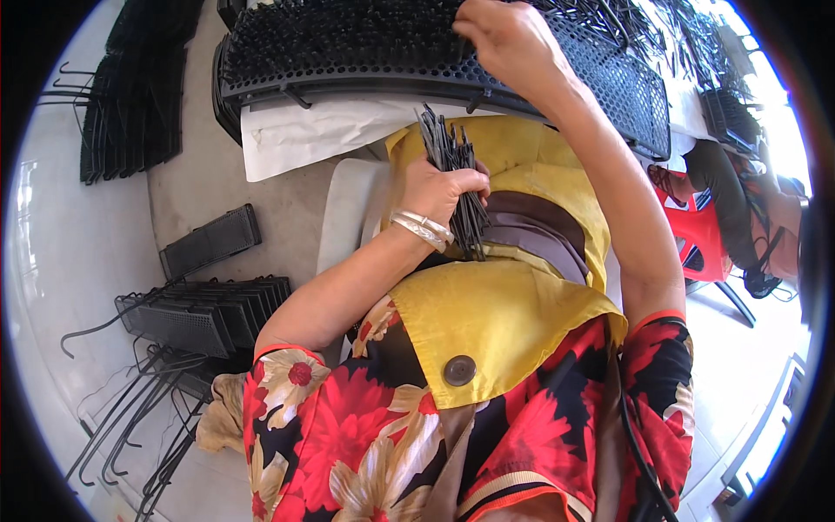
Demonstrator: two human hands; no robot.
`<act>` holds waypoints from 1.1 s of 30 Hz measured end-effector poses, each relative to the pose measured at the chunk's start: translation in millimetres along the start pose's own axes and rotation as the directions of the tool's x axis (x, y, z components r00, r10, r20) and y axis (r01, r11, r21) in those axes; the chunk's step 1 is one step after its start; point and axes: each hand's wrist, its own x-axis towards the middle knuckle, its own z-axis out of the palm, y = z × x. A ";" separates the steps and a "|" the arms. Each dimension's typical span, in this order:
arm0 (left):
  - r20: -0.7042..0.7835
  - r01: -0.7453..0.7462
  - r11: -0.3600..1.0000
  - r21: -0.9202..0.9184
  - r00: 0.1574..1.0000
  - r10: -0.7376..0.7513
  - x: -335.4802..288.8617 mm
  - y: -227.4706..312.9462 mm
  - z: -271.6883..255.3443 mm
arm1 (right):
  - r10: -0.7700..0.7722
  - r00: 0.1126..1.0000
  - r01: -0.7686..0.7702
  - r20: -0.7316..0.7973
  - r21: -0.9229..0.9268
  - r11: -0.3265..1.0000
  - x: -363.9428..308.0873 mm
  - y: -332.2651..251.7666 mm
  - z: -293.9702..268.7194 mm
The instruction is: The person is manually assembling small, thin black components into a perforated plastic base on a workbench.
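Note:
My left hand (435,190) is closed round a bundle of thin black sticks (454,150), held upright above my lap with both ends of the bundle poking out. In front of me lies a long black perforated rack (600,83). Its left and middle part is packed with short black sticks (348,43) standing in the holes, while bare mesh shows toward the right. My right hand (513,45) is at the edge of the packed part, thumb and fingers pinched together. Whatever is between those fingertips is too small to make out.
White paper (304,135) hangs under the rack. A yellow apron (513,317) covers my lap. Black racks with hooked handles (204,317) stand on the floor at the left, and more racks (135,104) hang behind. Another person sits on a red chair (700,230) at the right.

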 end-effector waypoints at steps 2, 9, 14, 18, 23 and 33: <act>-0.007 -0.008 1.000 -0.011 1.000 0.008 -1.5 -1.2 3.3 | -0.156 0.988 0.157 0.020 -0.071 0.985 -2.1 8.4 9.3; -0.028 0.013 0.999 -0.031 1.000 -0.013 -5.6 -4.8 4.6 | -0.002 0.971 0.015 -0.238 0.053 0.999 -44.6 3.3 19.7; 0.061 -0.012 0.999 -0.046 0.998 0.015 -7.1 -4.2 0.3 | 0.481 0.852 -0.504 0.208 0.578 0.642 -98.9 -17.3 19.3; 0.097 0.067 0.998 -0.008 0.993 -0.066 -13.6 -0.9 6.3 | 0.514 0.774 -0.610 0.369 0.652 0.450 -115.7 -25.5 16.0; 0.229 0.077 0.997 0.024 0.970 -0.081 -13.9 -4.0 6.0 | 0.502 0.735 -0.647 0.456 0.693 0.317 -127.7 -31.9 9.1; 0.080 0.109 0.991 0.076 0.990 -0.115 -12.0 -8.1 1.8 | 0.640 0.719 -0.571 0.270 0.755 0.322 -142.7 -31.3 1.3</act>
